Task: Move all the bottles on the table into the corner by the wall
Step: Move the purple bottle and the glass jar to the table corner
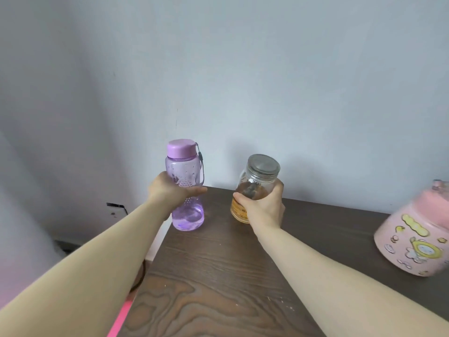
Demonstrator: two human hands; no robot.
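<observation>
Bottles stand near the table's point(218, 276) far left corner by the wall point(243, 81): my left hand point(170, 190) grips the upright purple bottle point(185, 183), nearer that corner, my right hand point(263, 207) grips the slightly tilted jar point(257, 181), and the pink bottle point(413, 237) lies well right.

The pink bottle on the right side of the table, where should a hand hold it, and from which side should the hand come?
Judging from this view, grip the pink bottle around its wide decorated body, coming from its left, open side with the right hand once the glass jar is set down. The body looks broad and leans in the picture, and its top is cut off at the frame edge, so a wide side wrap seems safer.
</observation>
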